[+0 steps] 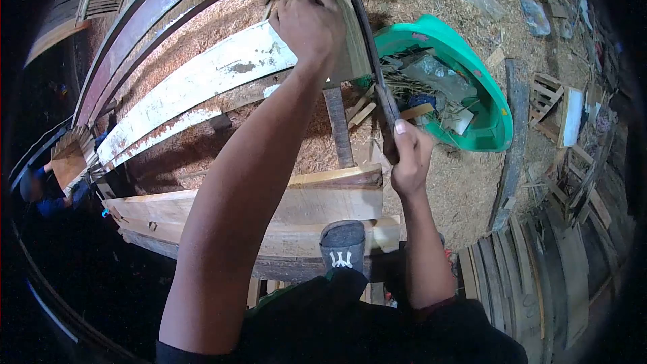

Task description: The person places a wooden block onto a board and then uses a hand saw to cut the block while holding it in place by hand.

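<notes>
My left hand (311,19) is at the top centre, its fingers bent over the end of a wooden board (352,44); what lies under the palm is hidden. My right hand (410,156), right of centre, is closed round the lower end of a long, thin dark strip (367,34). The strip runs up along the right edge of the board, past my left hand. Left of my left hand lies a curved white-painted plank (202,79) with chipped paint. A green tub (497,94) holding scraps of wood and plastic stands right of the strip.
Light planks (317,203) lie across the middle, with my shoe (342,246) beside them. Curved reddish beams (149,17) arch at the upper left. Another person (47,192) is at the far left. Wood slats (526,263) lie lower right, and sawdust covers the ground (465,189).
</notes>
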The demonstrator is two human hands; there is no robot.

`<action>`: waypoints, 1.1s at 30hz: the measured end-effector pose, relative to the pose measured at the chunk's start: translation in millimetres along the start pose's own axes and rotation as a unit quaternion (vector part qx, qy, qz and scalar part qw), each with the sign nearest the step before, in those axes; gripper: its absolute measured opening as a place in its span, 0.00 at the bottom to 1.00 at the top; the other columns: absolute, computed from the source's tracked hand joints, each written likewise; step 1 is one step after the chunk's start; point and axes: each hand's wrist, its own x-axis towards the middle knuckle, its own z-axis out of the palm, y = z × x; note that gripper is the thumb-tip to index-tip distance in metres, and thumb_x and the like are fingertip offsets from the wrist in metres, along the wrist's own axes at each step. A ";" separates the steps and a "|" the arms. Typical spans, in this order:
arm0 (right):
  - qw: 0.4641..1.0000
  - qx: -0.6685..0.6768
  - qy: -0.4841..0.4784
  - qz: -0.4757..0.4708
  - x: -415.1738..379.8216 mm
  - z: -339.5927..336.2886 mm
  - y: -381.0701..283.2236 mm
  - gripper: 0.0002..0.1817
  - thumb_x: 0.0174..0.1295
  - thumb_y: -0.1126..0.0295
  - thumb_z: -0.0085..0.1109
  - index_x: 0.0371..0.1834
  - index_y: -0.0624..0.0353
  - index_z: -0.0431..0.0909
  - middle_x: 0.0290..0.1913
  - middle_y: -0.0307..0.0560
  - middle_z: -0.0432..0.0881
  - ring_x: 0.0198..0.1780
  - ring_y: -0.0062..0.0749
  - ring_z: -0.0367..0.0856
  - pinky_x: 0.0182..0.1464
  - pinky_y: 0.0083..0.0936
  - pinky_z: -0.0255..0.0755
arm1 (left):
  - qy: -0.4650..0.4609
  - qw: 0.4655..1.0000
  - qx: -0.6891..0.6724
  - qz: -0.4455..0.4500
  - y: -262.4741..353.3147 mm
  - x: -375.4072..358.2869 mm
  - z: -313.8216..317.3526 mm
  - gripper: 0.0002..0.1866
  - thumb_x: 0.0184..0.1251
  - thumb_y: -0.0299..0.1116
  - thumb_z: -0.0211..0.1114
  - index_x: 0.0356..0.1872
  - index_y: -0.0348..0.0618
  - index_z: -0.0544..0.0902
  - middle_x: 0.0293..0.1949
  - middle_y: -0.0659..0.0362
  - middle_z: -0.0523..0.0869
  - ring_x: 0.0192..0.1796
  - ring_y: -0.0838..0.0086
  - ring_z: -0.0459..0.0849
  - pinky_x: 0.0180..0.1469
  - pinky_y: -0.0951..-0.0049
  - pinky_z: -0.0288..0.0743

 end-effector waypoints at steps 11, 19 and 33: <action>0.999 0.004 -0.038 -0.013 9.4 -10.0 -2.4 0.24 0.76 0.61 0.50 0.19 0.60 0.66 0.19 0.35 0.64 0.24 0.18 0.60 0.28 0.26 0.52 | 0.013 1.000 0.008 0.011 2.6 -1.2 -0.3 0.22 0.79 0.45 0.54 0.38 0.39 0.91 0.35 0.46 0.90 0.49 0.52 0.84 0.64 0.53 0.64; 0.999 0.004 0.029 -0.013 -8.0 -7.7 17.6 0.25 0.78 0.58 0.45 0.21 0.57 0.70 0.19 0.36 0.68 0.21 0.20 0.62 0.26 0.24 0.53 | -0.008 1.000 -0.030 0.000 1.3 1.0 -0.6 0.22 0.79 0.45 0.53 0.36 0.39 0.90 0.33 0.45 0.89 0.48 0.51 0.83 0.65 0.54 0.63; 0.987 0.151 0.035 0.051 -33.7 -21.7 44.1 0.21 0.81 0.56 0.45 0.39 0.64 0.77 0.24 0.36 0.70 0.26 0.18 0.65 0.31 0.21 0.59 | -0.036 0.999 0.009 -0.019 -2.6 2.4 2.3 0.23 0.80 0.45 0.49 0.42 0.41 0.90 0.39 0.47 0.90 0.54 0.50 0.83 0.65 0.54 0.63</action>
